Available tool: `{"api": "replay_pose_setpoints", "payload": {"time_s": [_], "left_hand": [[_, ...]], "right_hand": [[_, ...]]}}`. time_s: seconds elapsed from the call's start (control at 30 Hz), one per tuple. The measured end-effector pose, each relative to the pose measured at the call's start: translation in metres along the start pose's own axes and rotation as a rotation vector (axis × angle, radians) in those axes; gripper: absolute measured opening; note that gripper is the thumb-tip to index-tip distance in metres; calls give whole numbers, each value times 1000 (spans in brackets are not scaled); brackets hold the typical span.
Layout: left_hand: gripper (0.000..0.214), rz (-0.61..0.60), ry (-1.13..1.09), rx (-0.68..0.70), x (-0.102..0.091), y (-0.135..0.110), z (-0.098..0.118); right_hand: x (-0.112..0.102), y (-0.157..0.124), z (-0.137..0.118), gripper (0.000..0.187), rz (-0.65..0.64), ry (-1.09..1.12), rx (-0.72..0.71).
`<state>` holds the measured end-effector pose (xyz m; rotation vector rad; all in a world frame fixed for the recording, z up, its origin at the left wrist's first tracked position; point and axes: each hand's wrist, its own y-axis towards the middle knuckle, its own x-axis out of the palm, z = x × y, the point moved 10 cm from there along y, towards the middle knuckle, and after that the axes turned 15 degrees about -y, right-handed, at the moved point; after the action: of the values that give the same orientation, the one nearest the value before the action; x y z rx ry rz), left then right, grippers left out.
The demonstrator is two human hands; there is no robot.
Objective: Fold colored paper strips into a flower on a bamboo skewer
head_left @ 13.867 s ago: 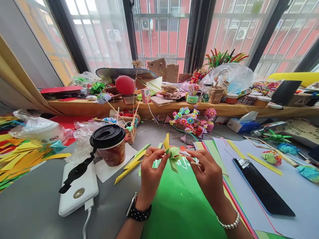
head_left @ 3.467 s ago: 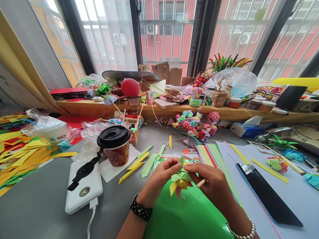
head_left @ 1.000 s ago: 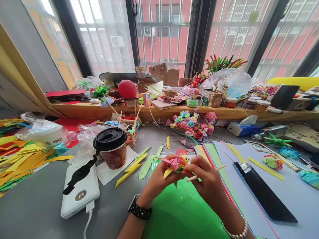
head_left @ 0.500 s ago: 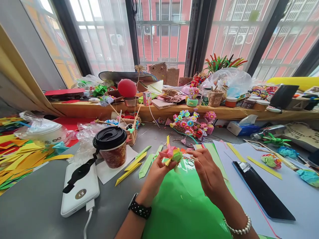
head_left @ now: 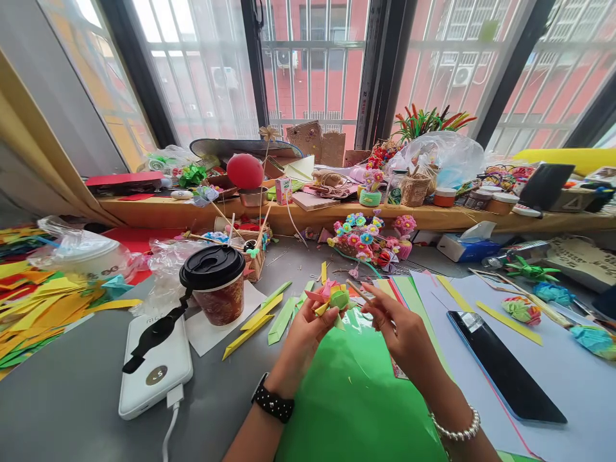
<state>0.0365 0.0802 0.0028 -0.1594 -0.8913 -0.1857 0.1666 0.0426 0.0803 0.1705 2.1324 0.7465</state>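
Note:
My left hand (head_left: 312, 327), with a black dotted band at its wrist, pinches a small folded-paper piece (head_left: 331, 296) of pink, yellow and green. To its right, my right hand (head_left: 402, 324) has its fingers closed around a thin brownish stick (head_left: 360, 292), whose tip points at the paper. Whether the tip touches it, I cannot tell. Both hands are above a glossy green sheet (head_left: 356, 404). Folded green strips (head_left: 283, 319) and yellow strips (head_left: 255, 324) lie left of my left hand.
A lidded paper cup (head_left: 216, 289) and a white power bank (head_left: 158, 366) with a cable stand at left. At right a phone (head_left: 505, 366) lies on white paper. Behind are crocheted flowers (head_left: 360, 234) and a cluttered ledge (head_left: 308, 221). Loose paper strips (head_left: 62, 308) pile up far left.
My right hand has turned, and the thin stick now shows between its fingers. The paper piece has turned slightly in my left hand, showing more green.

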Motion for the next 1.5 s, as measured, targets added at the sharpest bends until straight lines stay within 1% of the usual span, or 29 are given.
{"api": "replay_pose_setpoints", "payload": {"time_s": [0.07,0.13,0.27,0.33,0.5,0.6,0.7,0.9,1.03,1.2,1.33,1.5], "left_hand": [[46,5,2,-2,0,0,-1],[45,18,23,5,-1,0,-1],[34,8,81,2,1,-2,-3],[32,-15,87,-12,5,-3,-5],[33,-94,123,-40,15,-6,-11],[32,-109,134,-47,16,-6,-13],[32,-92,150,-55,14,-6,-14],[47,-11,156,-65,7,-7,-17],[43,18,129,-38,8,-8,-15],[40,52,122,-38,8,-9,-14],[37,82,162,-49,3,-8,-14],[34,98,192,-41,0,-7,-13]], "right_hand": [[-1,-1,5,18,9,43,67],[-4,-2,3,7,29,48,77],[-12,-2,-9,12,88,36,-9],[-14,-2,-10,12,104,52,-18],[-10,0,-7,10,57,78,17],[-7,0,-6,9,21,102,38],[-4,1,-5,7,-12,120,54],[-3,4,-6,8,-35,110,69],[-5,3,-6,9,-20,100,67],[-3,1,-8,9,-3,109,24],[-4,1,-11,10,13,69,-4],[2,3,-6,13,-49,127,39]]}}
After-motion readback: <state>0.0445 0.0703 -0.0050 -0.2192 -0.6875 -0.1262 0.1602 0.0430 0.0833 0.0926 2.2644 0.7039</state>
